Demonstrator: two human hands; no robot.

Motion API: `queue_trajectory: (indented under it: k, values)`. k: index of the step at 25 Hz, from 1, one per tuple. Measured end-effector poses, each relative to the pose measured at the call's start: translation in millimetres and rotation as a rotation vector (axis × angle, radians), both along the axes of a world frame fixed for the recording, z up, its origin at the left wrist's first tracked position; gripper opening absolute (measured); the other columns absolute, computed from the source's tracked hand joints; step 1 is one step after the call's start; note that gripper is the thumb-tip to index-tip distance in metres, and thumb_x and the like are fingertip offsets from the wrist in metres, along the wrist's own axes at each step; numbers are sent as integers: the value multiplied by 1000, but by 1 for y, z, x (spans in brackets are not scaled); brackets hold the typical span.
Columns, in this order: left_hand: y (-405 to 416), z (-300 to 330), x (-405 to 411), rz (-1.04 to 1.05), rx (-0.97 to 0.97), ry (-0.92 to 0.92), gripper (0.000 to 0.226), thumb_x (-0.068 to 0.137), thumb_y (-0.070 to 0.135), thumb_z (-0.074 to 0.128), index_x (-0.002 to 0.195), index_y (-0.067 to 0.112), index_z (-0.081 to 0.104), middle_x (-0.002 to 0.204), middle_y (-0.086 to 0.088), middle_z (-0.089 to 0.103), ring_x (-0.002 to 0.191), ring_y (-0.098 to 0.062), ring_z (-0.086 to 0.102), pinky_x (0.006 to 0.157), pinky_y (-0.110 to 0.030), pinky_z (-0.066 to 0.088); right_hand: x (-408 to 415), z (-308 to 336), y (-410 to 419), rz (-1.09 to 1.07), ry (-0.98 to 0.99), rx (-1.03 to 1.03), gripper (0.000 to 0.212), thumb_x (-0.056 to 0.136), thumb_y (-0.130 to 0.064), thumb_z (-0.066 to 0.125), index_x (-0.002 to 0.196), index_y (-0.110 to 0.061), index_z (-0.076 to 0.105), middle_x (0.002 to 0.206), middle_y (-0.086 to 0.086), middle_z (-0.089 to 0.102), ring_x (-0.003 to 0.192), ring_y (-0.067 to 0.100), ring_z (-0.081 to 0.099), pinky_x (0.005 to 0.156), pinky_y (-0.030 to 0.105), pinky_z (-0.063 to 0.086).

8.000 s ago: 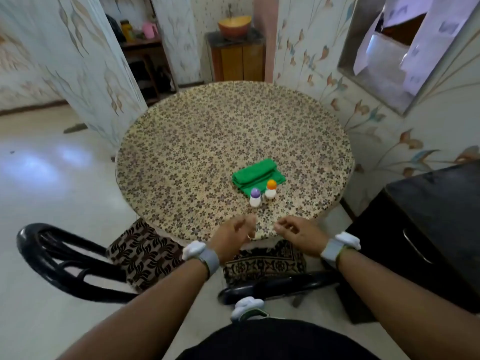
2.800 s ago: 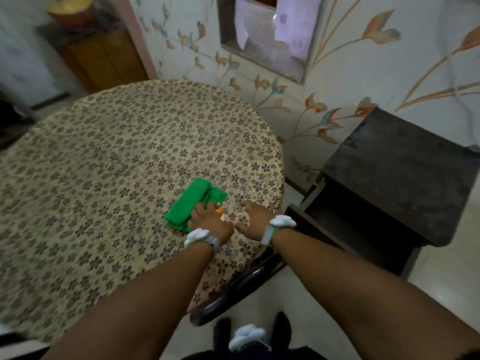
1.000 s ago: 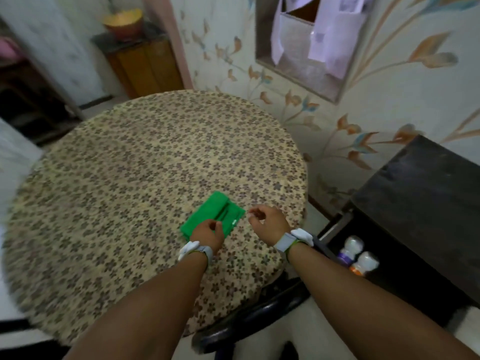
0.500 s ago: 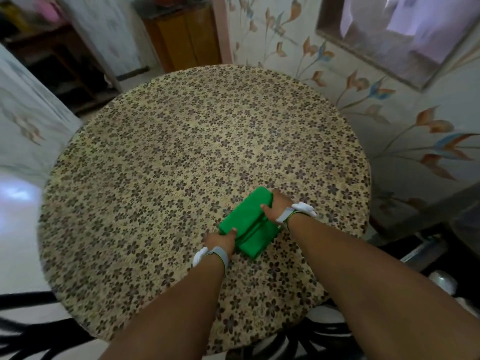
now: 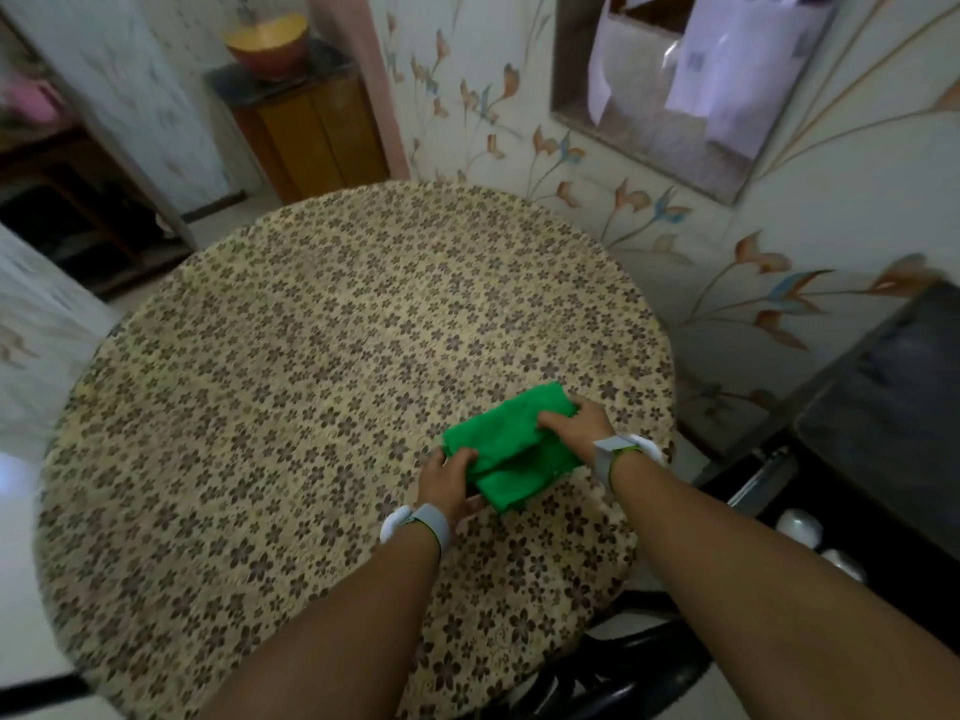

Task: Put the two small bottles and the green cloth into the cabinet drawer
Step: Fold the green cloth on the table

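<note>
Both hands' fingers pinched green cloth (image 5: 506, 449) ends on tabletop (image 5: 311, 381); soft, light, likely floppy w/o edge grip.

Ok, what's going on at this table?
A person grips a folded green cloth on the round table with both hands, left hand at its near end, right hand at its far end. Two small bottles already lie in the open cabinet drawer at right.
</note>
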State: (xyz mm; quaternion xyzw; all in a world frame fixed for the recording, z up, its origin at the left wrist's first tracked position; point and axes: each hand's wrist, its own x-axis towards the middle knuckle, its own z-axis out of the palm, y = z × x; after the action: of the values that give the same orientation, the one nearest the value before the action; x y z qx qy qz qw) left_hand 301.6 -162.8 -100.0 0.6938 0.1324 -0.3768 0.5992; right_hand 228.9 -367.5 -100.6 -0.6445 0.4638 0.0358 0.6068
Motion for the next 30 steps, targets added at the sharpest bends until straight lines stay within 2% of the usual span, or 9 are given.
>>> queue_trajectory:
  k: [5, 9, 12, 16, 18, 20, 24, 26, 30]
  values:
    - [-85, 26, -42, -243, -131, -32, 40, 89, 13, 74, 128, 12, 63, 113, -14, 72, 97, -35, 72, 86, -51, 60, -132, 50, -53, -342, -131, 46, 58, 76, -17, 85, 127, -10, 58, 116, 16, 69, 99, 34, 70, 86, 47, 60]
    - [-154, 42, -140, -570, -167, -114, 40, 85, 9, 78, 123, 9, 68, 120, -13, 72, 104, -32, 71, 93, -48, 57, -277, 58, -67, -663, -104, -62, 15, 91, -15, 66, 102, -6, 71, 104, 18, 73, 80, 25, 69, 69, 38, 59]
    - [-185, 48, -210, -854, -114, -311, 44, 81, 25, 83, 121, 14, 71, 115, -2, 74, 106, -25, 71, 93, -37, 57, -371, 49, -63, -749, 36, -162, 12, 91, -24, 68, 96, -13, 70, 110, 19, 73, 90, 33, 70, 82, 52, 61]
    - [-215, 46, -279, -1025, -75, -400, 51, 86, 28, 77, 132, 14, 60, 125, -6, 70, 112, -23, 66, 86, -26, 51, -444, 34, -50, -640, 286, -519, 44, 83, -30, 79, 119, -7, 66, 115, 16, 73, 104, 37, 69, 86, 41, 57]
    - [-221, 45, -302, -1101, 43, -427, 59, 89, 33, 73, 140, 15, 51, 134, -7, 63, 119, -27, 62, 93, -30, 50, -460, 30, -43, -591, 402, -654, 58, 79, -36, 80, 126, -12, 58, 120, 17, 68, 106, 39, 65, 85, 43, 56]
    - [-219, 34, -308, -1255, 126, -648, 73, 84, 49, 72, 144, 15, 47, 143, -10, 53, 130, -31, 52, 104, -35, 44, -466, 26, -38, -526, 466, -844, 67, 72, -47, 80, 125, -18, 53, 120, 15, 59, 103, 38, 60, 81, 44, 54]
    - [-213, 14, -284, -1777, -199, -953, 100, 61, 60, 82, 148, 28, 43, 157, -6, 33, 143, -25, 31, 116, -42, 33, -469, 28, -20, -3, 267, -929, 101, 54, -87, 70, 135, -32, 47, 126, 1, 47, 109, 20, 50, 87, 40, 44]
    - [-217, 19, -273, -1905, -269, -1137, 100, 57, 50, 86, 146, 29, 44, 155, -4, 33, 140, -22, 31, 112, -37, 33, -469, 30, -22, 145, 311, -943, 98, 53, -84, 70, 135, -37, 45, 124, -3, 44, 109, 16, 45, 87, 40, 41]
    - [-231, 30, -270, -1598, -234, -1295, 75, 60, 40, 80, 130, 26, 58, 137, 1, 48, 127, -20, 43, 107, -36, 43, -466, 23, -41, 49, 310, -1049, 70, 58, -70, 72, 116, -34, 55, 105, -5, 53, 95, 21, 55, 73, 37, 37]
